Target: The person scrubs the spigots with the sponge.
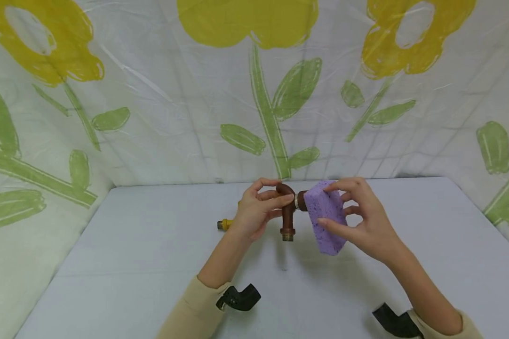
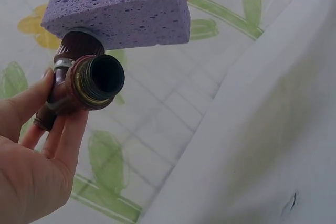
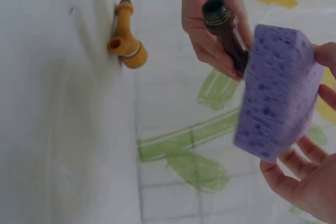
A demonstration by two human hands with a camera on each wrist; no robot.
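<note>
Purple sponge (image 1: pixel 323 207) met the wide end of a brown pipe (image 1: pixel 287 218), both held above the tabletop (image 1: pixel 153 263) | left hand (image 1: pixel 252 215): fingers pinched pipe | right hand (image 1: pixel 374 233): fingers pinched sponge | step: apparently wiping that end | next move seemingly called for steady pipe and gentle strokes

left hand (image 1: pixel 254 213): gripping, thumb opposed to bent fingers. right hand (image 1: pixel 368 230): gripping, fingers spread and bent, thumb opposite. left forearm (image 1: pixel 222 261) and right forearm (image 1: pixel 421 287) extend forward, converging; hands apart.
</note>
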